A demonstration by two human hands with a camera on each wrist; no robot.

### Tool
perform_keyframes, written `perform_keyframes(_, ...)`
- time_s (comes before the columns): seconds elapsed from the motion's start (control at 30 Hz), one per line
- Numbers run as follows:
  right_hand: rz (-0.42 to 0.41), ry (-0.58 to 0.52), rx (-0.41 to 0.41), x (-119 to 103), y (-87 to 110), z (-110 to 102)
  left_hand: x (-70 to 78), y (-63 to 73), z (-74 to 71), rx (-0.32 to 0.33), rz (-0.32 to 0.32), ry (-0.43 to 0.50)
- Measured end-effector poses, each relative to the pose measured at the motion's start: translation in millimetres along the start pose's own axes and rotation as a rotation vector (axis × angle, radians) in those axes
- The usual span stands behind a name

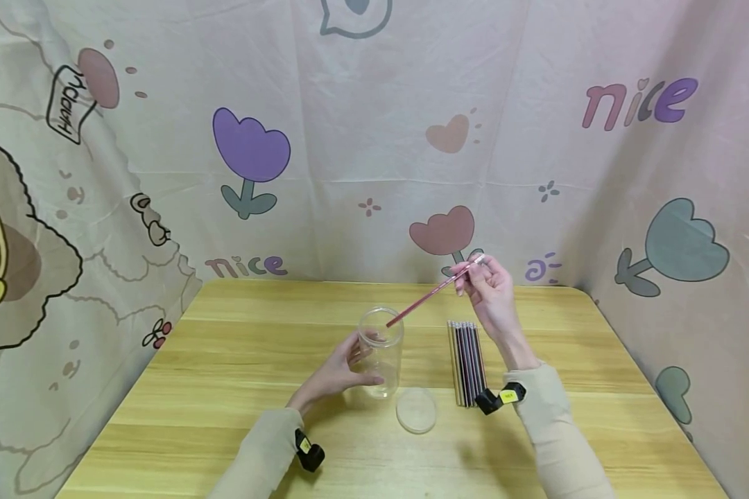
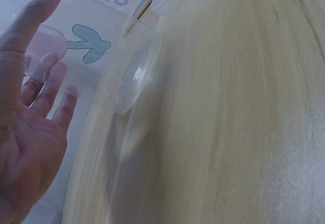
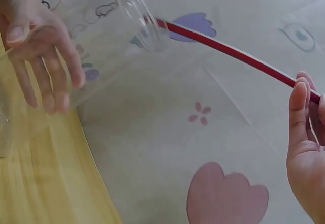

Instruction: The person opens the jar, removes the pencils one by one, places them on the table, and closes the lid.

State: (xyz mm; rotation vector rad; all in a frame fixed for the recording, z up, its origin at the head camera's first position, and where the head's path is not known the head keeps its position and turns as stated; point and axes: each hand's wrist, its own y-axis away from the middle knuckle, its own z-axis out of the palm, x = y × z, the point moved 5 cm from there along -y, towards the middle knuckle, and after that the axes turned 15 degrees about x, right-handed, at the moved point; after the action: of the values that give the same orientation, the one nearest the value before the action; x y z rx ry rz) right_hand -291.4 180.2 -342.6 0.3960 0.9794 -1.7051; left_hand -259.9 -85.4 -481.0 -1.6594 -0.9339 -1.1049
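In the head view, a clear plastic jar [image 1: 383, 371] stands roughly upright with its mouth uncovered. My left hand [image 1: 345, 367] holds it from the side, the thumb in front and the fingers behind its wall. A red pencil [image 1: 426, 298] slants down leftward from my right hand [image 1: 493, 294], whose thumb and fingertips pinch its upper end. The pencil's lower tip is at the jar's rim [image 3: 139, 18] in the right wrist view. Through the transparent wall, the left fingers [image 2: 45, 87] show in the left wrist view.
A round clear lid [image 1: 416, 411] lies on the wooden table [image 1: 225, 388] just right of the jar. Several pencils [image 1: 467, 364] lie side by side in a row, left of my right forearm. A printed cloth [image 1: 349, 138] hangs behind the table and along its sides.
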Motion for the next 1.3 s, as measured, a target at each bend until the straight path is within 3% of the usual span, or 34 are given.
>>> perform_keyframes(0.2, 0.041, -0.042, 0.155, -8, -2.1, -30, -0.6, -0.1, -0.4, 0.003, -0.003, -0.006)
perform_keyframes(0.33, 0.069, -0.050, 0.192, -11, -2.7, -49, -0.7, -0.2, -0.2, -0.001, -0.002, -0.008)
perform_keyframes(0.6, 0.149, 0.136, 0.232, -4, 1.9, -88, -1.2, -0.1, -0.6, -0.003, -0.003, -0.006)
perform_keyframes(0.83, 0.309, 0.219, 0.158, 8, 11.2, -123, -2.1, 0.0, 0.1, -0.007, 0.000, -0.006)
perform_keyframes(0.97, 0.337, 0.302, 0.145, 12, 16.1, -138, -2.6, -0.1, -0.1, -0.010, 0.006, -0.001)
perform_keyframes(1.1, 0.335, 0.386, 0.177, 17, 18.7, -151, -2.4, 0.0, -0.1, -0.007, 0.005, -0.003)
perform_keyframes(1.3, 0.386, 0.448, 0.292, 25, 23.6, -168, -2.8, 0.1, 0.2, -0.008, -0.010, -0.016)
